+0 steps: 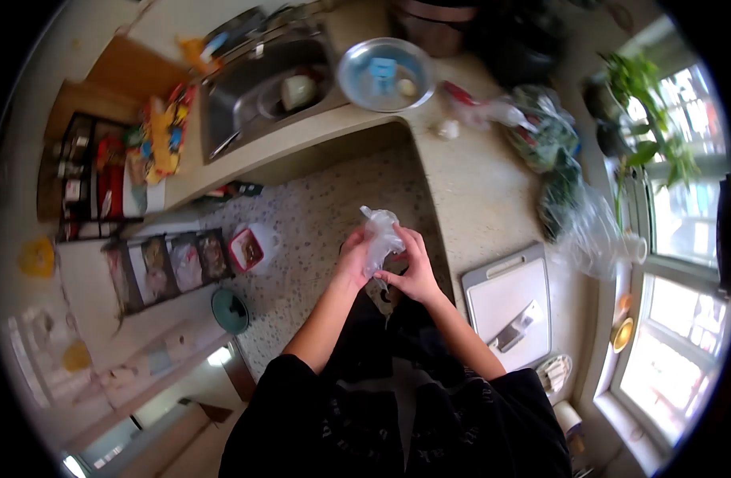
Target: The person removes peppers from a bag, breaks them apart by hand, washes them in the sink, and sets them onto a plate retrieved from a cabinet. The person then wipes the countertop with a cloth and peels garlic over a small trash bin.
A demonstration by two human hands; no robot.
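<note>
A crumpled clear plastic bag [378, 243] is held up in front of my body, over the gap between the counters. My left hand [352, 258] has its fingers closed around the bag's left side. My right hand [415, 268] grips the other side, with its thumb and fingers on the plastic. Whether anything small lies inside the bag, I cannot tell. Below the hands is the speckled floor [301, 215].
A metal bowl [352, 78] with a blue item stands beside the sink [230, 103]. On the right counter lie bagged greens [540, 131] and a cutting board [485, 295] bearing a cleaver [517, 328]. A red-rimmed bin [246, 250] and a green bucket [230, 311] stand on the floor.
</note>
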